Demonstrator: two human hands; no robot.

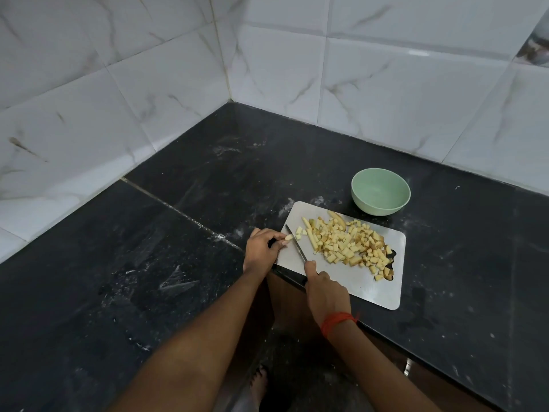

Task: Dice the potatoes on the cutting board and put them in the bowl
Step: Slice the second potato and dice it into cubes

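A steel cutting board (365, 288) lies on the black counter, its near corner over the counter's edge. A heap of diced potato (349, 248) covers its middle and right side, with a few uncut strips (312, 240) at the heap's left. My left hand (264, 246) pinches a small potato strip (288, 237) at the board's left edge. My right hand (325, 292) grips a knife (295, 243) by its handle, the blade resting on the board just right of that strip. A pale green bowl (381, 195) stands empty behind the board.
The black stone counter (148, 278) runs into a corner of white marble-look tiles (326, 69). A seam crosses the counter left of the board. The counter's front edge cuts diagonally under my arms, with the floor and a bare foot (258, 385) below.
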